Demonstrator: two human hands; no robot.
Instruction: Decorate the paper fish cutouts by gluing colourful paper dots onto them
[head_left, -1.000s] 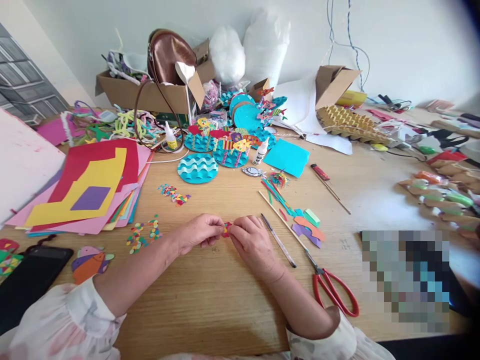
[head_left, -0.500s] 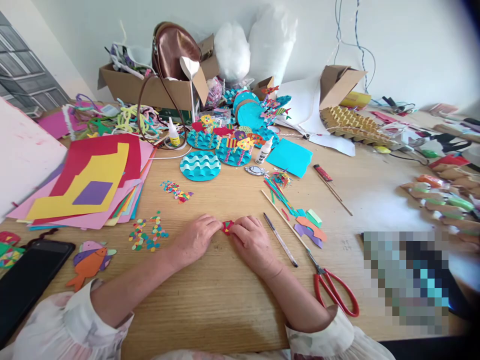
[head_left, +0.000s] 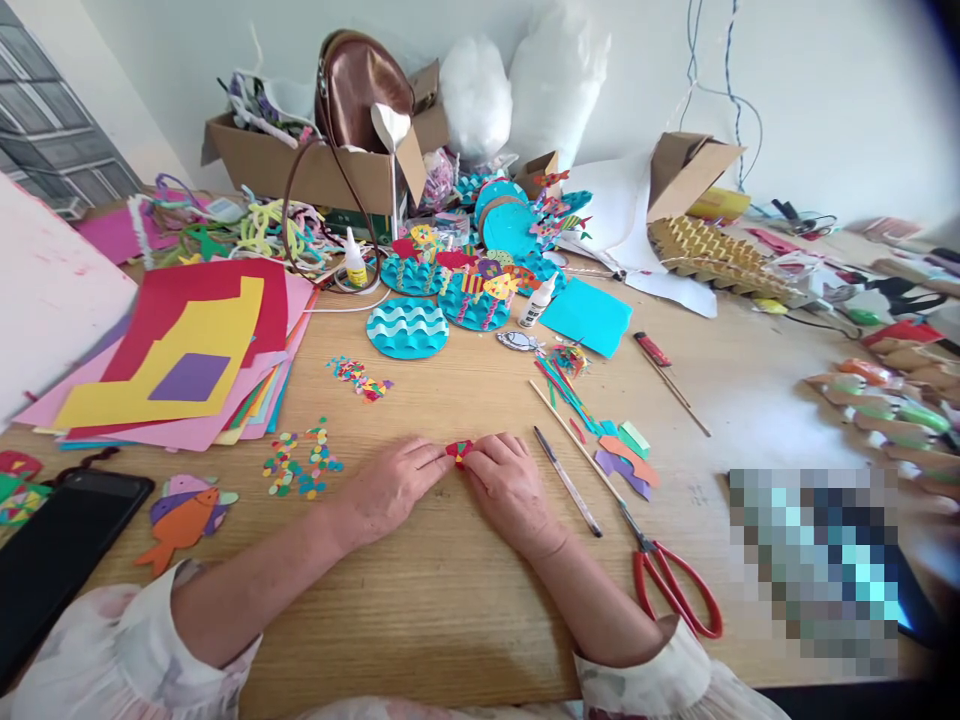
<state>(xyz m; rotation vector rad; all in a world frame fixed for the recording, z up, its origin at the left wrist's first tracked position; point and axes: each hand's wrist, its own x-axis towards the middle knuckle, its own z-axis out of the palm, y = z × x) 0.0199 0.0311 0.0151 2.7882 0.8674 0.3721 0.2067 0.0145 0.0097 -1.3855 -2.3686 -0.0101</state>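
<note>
Between my two hands lies a small red paper cutout point(head_left: 459, 452) with green and yellow bits on it. My left hand point(head_left: 397, 488) has its fingers together on the cutout's left edge. From the other side, my right hand point(head_left: 514, 495) pinches the right edge, hiding part of the piece. A pen point(head_left: 568, 482) lies just right of my right hand, beside a thin wooden stick point(head_left: 574, 442) and red-handled scissors point(head_left: 660, 575). Round paper dots point(head_left: 300, 462) and small paper triangles point(head_left: 360, 378) are scattered beyond my left hand.
Coloured paper sheets point(head_left: 187, 340), paper fish point(head_left: 187, 515) and a phone point(head_left: 71, 560) lie at left. Behind stand a wavy blue paper disc point(head_left: 407, 328), glue bottles point(head_left: 537, 300) and a cardboard box point(head_left: 277, 165). Paper scraps point(head_left: 626, 460) sit right of the stick.
The whole view has shifted slightly, so everything appears a little further right. Both hands keep hold of the red cutout, with little change in their grip.
</note>
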